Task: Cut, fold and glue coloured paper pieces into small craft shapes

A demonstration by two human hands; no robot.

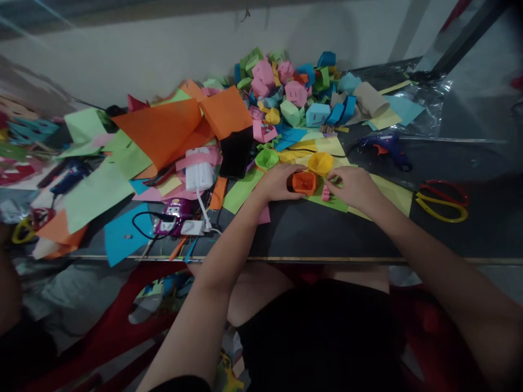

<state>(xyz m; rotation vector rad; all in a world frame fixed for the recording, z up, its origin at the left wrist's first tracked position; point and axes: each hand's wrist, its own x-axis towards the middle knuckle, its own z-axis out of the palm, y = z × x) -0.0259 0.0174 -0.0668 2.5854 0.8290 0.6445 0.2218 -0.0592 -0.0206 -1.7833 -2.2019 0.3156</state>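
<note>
My left hand (281,183) curves round a small orange paper cup (304,183), its thumb and fingers on the cup's left side. To the right, my right hand (350,185) has its fingertips pinched together, with a small pink wavy paper piece (326,193) at their tips. Just behind stands a yellow paper cup (321,163), close to the right fingers. A green paper cup (267,159) sits behind my left hand. Green and yellow paper sheets (391,191) lie under and beside the hands.
Many folded paper pieces (296,93) are heaped at the back. Scissors (443,201) and a blue glue gun (386,149) lie to the right. Leftward are a black phone (236,155), a white power bank (199,169), a purple power strip (176,215) and orange sheets (163,130).
</note>
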